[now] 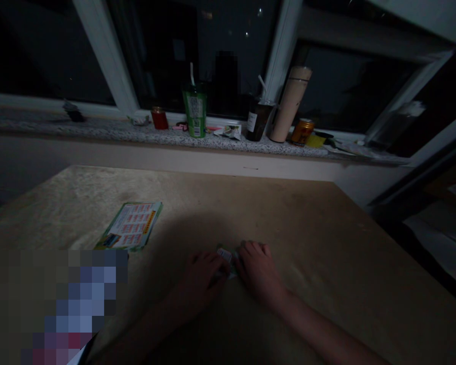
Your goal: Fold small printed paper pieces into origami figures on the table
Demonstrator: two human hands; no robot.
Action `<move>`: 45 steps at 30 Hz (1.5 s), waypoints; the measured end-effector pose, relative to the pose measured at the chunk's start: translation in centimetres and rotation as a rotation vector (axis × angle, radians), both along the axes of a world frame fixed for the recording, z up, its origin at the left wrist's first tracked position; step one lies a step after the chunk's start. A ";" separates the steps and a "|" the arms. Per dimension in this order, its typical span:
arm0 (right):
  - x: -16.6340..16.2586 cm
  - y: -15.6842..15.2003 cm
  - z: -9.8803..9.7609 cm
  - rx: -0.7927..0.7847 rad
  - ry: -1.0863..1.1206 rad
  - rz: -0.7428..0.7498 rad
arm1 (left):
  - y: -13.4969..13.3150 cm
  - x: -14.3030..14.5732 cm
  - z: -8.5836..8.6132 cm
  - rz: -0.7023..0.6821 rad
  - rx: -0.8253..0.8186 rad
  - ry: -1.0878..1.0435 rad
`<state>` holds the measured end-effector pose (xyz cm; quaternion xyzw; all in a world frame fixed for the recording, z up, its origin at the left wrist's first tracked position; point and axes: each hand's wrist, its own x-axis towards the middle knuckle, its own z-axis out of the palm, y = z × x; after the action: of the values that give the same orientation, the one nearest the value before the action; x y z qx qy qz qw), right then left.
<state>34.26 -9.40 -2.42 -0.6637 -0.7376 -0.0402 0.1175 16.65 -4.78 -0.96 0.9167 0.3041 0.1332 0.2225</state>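
Observation:
In dim light both my hands rest on a tan table (319, 238), side by side near its front middle. My left hand (201, 276) and my right hand (257, 268) press with bent fingers on a small folded piece of printed paper (225, 255), white and green, which shows between them. Most of that paper is hidden under the fingers. A printed leaflet (131, 225) with a green border and red squares lies flat on the table to the left of my hands.
Behind the table runs a speckled stone window sill (110, 131) with a green cup with a straw (195, 109), a dark cup (258, 117), a tall beige tumbler (291, 104), an orange can (302, 132), a red jar (159, 118) and paper scraps.

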 end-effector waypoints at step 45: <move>0.5 0.7 -0.8 -0.028 0.015 0.025 | -4.1 -2.7 -0.2 -0.164 0.127 0.192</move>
<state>34.76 -8.74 -3.18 -0.6562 -0.7455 -0.0235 0.1139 13.91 -8.93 -1.18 0.9592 0.2388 0.0451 0.1443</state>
